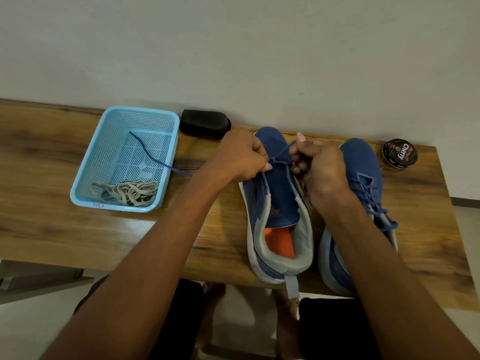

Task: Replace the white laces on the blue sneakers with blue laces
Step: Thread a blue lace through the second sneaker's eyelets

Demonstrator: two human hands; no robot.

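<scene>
While both hands, left hand [240, 157] and right hand [318, 165], pinch it: blue lace [279, 154], limp, light; grip near tip.

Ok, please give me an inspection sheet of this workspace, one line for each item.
Surface: wooden table.
Job's things: left sneaker partly laced in blue; right sneaker laced in blue; white laces in basket; blue lace trails over its rim.
Clutter: black sponge; polish tin.
Hands: left hand and right hand pinch lace ends.
Cables: nothing seen.
Surroundings: plain wall.
</scene>
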